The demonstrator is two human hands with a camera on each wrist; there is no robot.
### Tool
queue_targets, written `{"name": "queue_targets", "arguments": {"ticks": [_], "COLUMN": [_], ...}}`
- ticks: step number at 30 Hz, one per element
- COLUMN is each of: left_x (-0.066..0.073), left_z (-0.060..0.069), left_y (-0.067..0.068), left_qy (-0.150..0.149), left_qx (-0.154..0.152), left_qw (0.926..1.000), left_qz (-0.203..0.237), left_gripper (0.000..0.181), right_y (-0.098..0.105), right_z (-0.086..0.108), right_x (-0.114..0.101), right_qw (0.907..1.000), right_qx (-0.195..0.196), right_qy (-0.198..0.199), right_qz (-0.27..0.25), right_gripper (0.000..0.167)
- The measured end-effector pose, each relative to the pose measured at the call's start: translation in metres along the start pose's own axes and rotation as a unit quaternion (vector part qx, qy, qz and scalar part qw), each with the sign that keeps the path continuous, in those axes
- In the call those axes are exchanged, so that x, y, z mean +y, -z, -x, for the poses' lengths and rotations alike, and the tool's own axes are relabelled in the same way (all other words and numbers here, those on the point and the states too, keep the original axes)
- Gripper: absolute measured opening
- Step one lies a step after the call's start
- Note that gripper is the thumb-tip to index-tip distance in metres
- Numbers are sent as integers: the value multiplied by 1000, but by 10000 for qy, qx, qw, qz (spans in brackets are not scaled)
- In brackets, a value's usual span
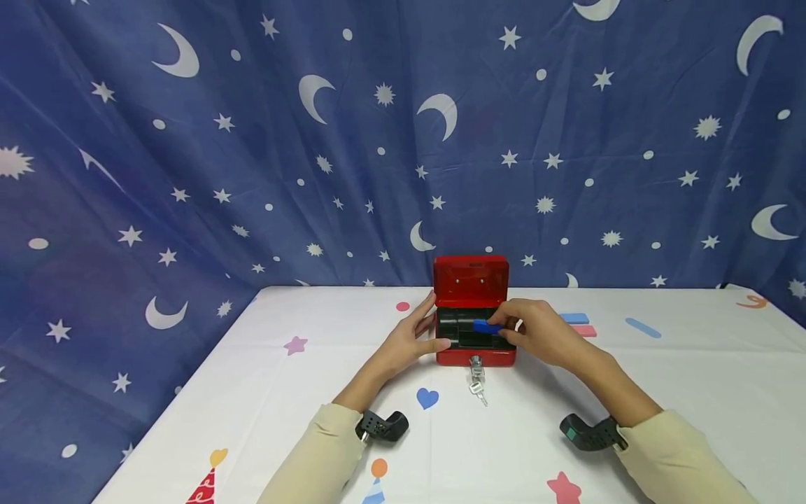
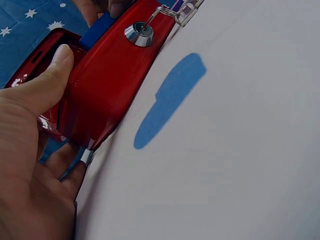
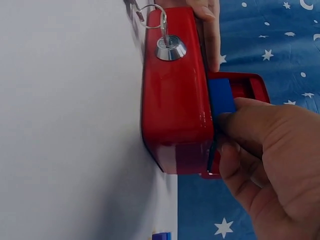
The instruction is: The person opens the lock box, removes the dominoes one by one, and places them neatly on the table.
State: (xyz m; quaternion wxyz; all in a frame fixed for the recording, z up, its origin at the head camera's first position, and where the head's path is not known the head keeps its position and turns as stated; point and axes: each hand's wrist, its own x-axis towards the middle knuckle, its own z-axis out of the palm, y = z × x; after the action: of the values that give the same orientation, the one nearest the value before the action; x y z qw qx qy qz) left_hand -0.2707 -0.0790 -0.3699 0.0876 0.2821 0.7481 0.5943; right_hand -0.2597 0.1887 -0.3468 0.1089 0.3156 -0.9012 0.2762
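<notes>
A red cash box [image 1: 453, 359] stands on the table with its lid [image 1: 471, 281] raised and a black tray [image 1: 448, 325] inside. My left hand [image 1: 403, 344] holds the box's left side, its thumb on the front rim and its other fingers along the side. Between thumb and fingers, my right hand [image 1: 538, 329] pinches a blue block [image 1: 483, 327] over the tray's right part. Whether the block touches the tray I cannot tell. In the left wrist view a key sits in the silver lock [image 2: 140, 34]. Keys [image 1: 477, 392] on a ring hang from it.
A white tablecloth [image 1: 504, 448] with printed shapes covers the table. Behind the box hangs a blue curtain [image 1: 378, 175] with moons and stars. Blue and pink bars [image 1: 584, 330] lie right of the box, perhaps printed. At the right wrist view's bottom edge shows a small blue patch [image 3: 161, 236].
</notes>
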Motion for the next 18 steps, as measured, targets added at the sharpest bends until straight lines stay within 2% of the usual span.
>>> {"name": "queue_targets", "arguments": {"ticks": [9, 18], "left_x": [0, 3], "left_z": [1, 1], "left_y": [1, 1], "left_qy": [50, 72], "left_qx": [18, 9], "left_qw": [10000, 10000], "left_qz": [-15, -39], "left_gripper": [87, 87], "right_y": [-3, 19], "right_z": [-1, 4], "right_x": [0, 4], "right_qw": [9993, 9981], "right_qx": [351, 597], "right_qy": [128, 76], "right_qz": [78, 146], "right_gripper": [22, 21]}}
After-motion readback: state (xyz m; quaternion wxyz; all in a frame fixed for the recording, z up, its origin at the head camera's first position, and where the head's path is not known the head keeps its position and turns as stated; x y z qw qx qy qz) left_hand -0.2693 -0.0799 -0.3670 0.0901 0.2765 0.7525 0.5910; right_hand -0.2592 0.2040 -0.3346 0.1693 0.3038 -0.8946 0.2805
